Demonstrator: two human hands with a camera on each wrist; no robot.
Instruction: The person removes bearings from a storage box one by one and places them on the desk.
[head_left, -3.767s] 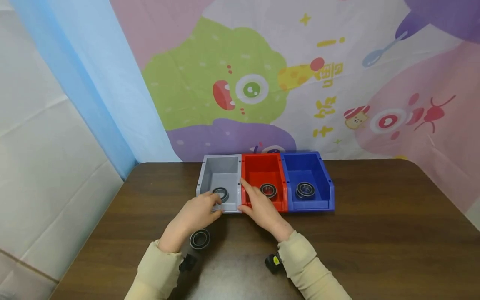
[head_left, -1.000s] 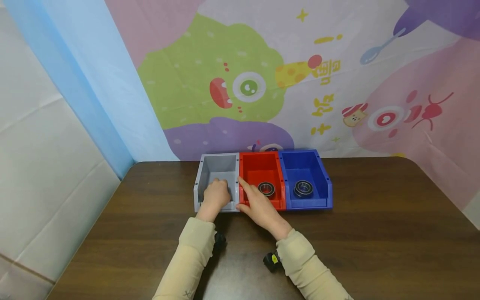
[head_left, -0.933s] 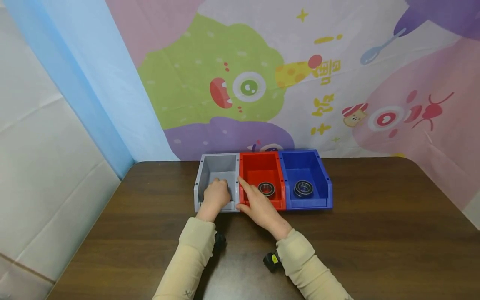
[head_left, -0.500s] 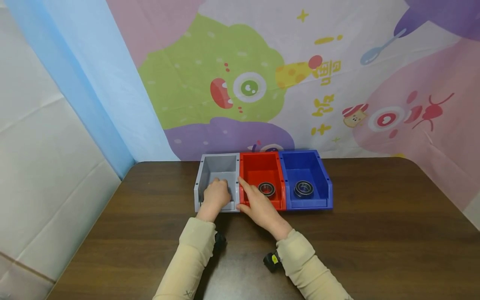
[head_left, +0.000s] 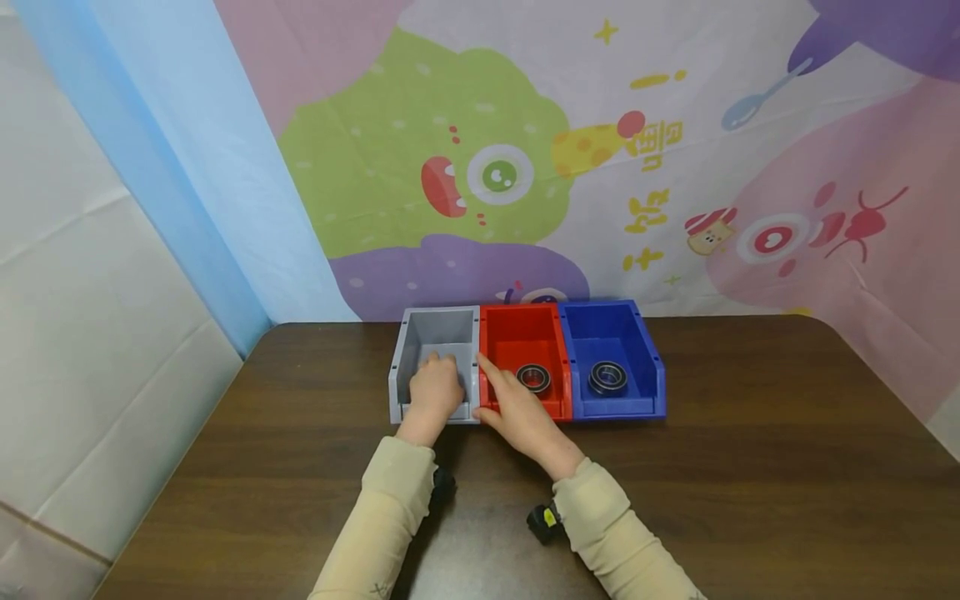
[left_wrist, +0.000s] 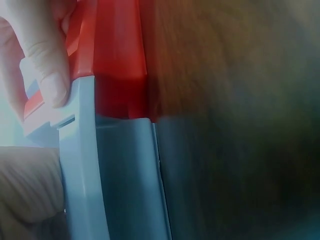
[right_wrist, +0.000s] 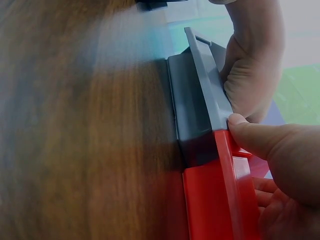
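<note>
Three storage bins stand joined in a row: a grey bin, a red bin and a blue bin. My left hand reaches down into the front of the grey bin with its fingers bent. It covers the bin floor there, so whatever lies under the fingertips is hidden. Across the divider between grey and red lies my right hand, fingers fairly straight, its thumb touching the front edge. One ball bearing lies in the red bin. Another bearing in the blue bin looks thicker, possibly stacked.
The bins sit on a dark brown wooden table, close to its back edge. Behind it hangs a printed cartoon cloth. Black wrist cameras are strapped beneath both sleeves.
A bearing seen on the table near my left wrist 3.8 s ago no longer shows. My left hand moved forward into the grey bin, hiding the bearing there. My right hand stayed put.
</note>
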